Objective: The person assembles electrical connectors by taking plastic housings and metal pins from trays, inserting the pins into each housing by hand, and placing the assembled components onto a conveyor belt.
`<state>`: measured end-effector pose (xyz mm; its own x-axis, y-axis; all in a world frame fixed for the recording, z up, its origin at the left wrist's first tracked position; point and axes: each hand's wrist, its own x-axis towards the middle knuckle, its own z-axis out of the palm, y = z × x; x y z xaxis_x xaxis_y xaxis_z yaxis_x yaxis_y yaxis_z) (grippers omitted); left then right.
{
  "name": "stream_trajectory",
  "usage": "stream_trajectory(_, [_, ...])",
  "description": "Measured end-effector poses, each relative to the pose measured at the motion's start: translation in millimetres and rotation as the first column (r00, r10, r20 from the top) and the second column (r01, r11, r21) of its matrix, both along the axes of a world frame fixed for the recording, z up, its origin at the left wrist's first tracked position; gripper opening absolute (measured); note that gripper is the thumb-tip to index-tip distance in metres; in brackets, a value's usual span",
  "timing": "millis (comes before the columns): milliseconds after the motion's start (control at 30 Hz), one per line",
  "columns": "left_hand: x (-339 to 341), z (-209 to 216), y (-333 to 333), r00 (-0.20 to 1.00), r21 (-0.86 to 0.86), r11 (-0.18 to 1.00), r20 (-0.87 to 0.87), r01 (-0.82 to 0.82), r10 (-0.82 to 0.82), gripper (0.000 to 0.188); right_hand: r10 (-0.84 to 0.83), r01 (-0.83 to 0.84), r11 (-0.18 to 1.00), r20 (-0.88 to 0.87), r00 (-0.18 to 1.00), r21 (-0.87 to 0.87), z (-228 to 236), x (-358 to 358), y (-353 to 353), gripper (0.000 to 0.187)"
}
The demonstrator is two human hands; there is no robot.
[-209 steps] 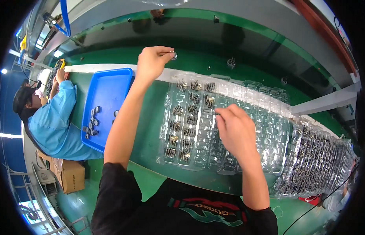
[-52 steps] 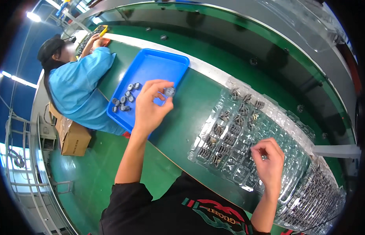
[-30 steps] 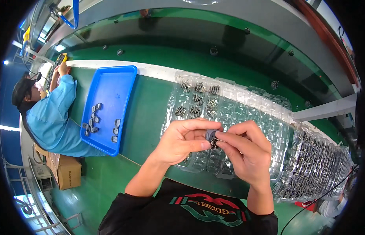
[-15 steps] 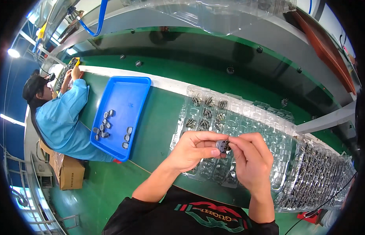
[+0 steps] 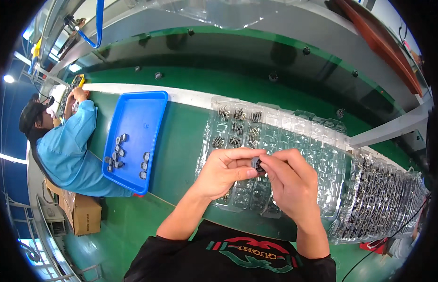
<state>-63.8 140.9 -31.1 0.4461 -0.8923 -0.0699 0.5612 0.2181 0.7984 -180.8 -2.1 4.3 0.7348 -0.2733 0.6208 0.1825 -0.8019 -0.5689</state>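
Note:
In front of me, over a clear plastic tray (image 5: 313,145), my two hands meet at a small round grey part (image 5: 255,163) with a dark inner side. My left hand (image 5: 219,175) pinches it between thumb and fingers. From the other side, the fingertips of my right hand (image 5: 294,185) close on its edge and partly hide it. Small dark parts with metal pins (image 5: 238,128) fill several pockets at the tray's far left; other pockets are hidden under my hands.
Left of the tray lies a blue tray (image 5: 139,117) holding several round grey parts (image 5: 119,151). A stack of filled clear trays (image 5: 379,202) stands at the right. A co-worker in blue (image 5: 73,150) sits at far left beside a cardboard box (image 5: 85,214). A post (image 5: 388,127) rises at right.
The view has shifted a little, so the table things sit further left. Both hands still grip the grey part, which has turned between the fingers; its metal pins no longer show plainly.

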Motion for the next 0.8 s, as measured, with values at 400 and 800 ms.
stream_trajectory(400, [32,37,-1,0.953,0.285,0.956,0.261,0.074,-0.152,0.037,-0.005,0.004,1.0,0.029,1.0,0.024,-21,7,10,0.054])
stream_trajectory(800, [253,3,-29,0.435,0.339,0.652,0.9,-0.678,-0.016,0.028,0.172,-0.185,0.978,0.126,0.977,0.1,66,-27,10,0.023])
